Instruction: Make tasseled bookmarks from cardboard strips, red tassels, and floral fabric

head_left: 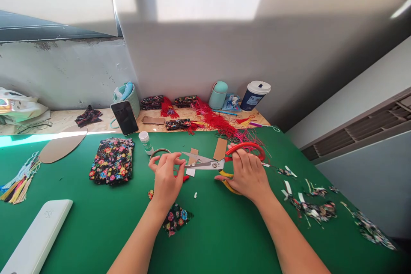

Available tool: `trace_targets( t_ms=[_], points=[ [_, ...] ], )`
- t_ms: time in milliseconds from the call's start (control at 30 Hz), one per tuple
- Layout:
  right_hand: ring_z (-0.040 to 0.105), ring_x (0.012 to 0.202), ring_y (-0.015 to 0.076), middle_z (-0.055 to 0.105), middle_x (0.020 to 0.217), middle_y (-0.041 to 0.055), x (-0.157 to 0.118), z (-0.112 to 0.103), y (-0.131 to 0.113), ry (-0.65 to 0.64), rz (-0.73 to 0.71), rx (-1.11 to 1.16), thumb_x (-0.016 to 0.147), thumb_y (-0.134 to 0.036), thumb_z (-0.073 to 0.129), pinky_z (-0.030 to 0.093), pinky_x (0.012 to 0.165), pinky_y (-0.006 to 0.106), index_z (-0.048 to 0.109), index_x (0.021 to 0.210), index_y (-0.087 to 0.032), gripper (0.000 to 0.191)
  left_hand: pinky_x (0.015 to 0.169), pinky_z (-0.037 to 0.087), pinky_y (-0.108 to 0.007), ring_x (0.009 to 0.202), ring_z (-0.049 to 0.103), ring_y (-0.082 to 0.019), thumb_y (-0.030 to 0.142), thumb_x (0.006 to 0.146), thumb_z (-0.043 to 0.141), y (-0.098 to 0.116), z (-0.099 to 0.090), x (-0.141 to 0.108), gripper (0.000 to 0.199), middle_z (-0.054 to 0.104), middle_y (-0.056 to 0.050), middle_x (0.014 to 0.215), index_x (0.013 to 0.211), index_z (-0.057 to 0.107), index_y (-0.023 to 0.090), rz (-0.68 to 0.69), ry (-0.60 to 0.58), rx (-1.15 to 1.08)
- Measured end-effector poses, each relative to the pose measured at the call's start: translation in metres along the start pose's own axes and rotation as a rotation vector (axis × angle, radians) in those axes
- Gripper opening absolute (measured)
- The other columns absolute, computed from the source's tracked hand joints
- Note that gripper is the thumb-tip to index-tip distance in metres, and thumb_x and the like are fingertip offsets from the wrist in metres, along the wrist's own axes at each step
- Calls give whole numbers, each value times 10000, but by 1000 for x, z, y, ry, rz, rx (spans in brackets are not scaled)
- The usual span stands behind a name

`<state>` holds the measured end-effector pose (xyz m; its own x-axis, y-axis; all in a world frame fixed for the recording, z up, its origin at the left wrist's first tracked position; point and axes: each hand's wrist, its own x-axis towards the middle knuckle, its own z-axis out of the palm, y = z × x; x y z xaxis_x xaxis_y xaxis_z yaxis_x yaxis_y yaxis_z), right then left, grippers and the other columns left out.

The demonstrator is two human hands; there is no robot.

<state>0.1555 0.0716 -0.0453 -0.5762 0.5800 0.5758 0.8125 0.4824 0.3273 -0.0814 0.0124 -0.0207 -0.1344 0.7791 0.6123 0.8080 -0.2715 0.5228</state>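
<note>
My right hand (248, 173) grips a pair of scissors (208, 164) with one red and one yellow handle. Its blades are parted and point left. My left hand (168, 175) is closed in a pinch at the blade tips; whatever lies between its fingers is too small to make out. Just behind those fingers shows a ring-shaped roll (160, 151), perhaps tape. Below the left hand lies a black floral fabric piece (177, 218), partly hidden by the wrist. A small red item (186, 178) peeks out beside the left fingers. Brown card pieces (220, 149) lie behind the scissors.
Left on the green tabletop (221, 231) are a stack of floral fabric (112, 160), a glue stick (146, 142), tassels (22, 180) and a white power bank (38, 235). Scraps (314, 207) lie right. Behind stand a phone (124, 117), red tassels (218, 122) and a paper cup (255, 95).
</note>
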Motion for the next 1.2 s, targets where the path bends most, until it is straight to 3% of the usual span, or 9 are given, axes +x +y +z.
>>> trace_targets(
  t_ms=[233,433,700,1200],
  points=[
    [461,828,298,560,1071,210,0,-2,-1,-3,15,50,814,-627,418,339,739,388,444,1233,-58,708,919,251,-411,885,608,-213,132,832,552,-2,6,-5,147,720,-1,737,929,540,241,48,-8,27],
    [469,834,292,564,1074,197,2,-5,-4,26,11,68,839,-559,441,337,739,380,408,1289,-53,678,876,282,-408,864,602,-212,98,823,554,-3,8,-7,162,725,3,752,894,550,244,81,-50,29],
    [455,802,286,592,1032,197,4,-8,-4,54,-17,-12,815,-623,448,334,724,374,428,1250,-30,736,864,281,-412,873,607,-214,89,823,546,0,6,-5,156,716,3,750,884,523,231,131,-102,70],
    [451,788,271,580,1002,200,5,-9,-4,83,-11,-31,823,-565,487,328,694,368,507,1160,3,661,847,262,-397,885,618,-192,57,812,524,2,0,-3,173,713,19,757,873,517,219,231,-135,66]
  ],
)
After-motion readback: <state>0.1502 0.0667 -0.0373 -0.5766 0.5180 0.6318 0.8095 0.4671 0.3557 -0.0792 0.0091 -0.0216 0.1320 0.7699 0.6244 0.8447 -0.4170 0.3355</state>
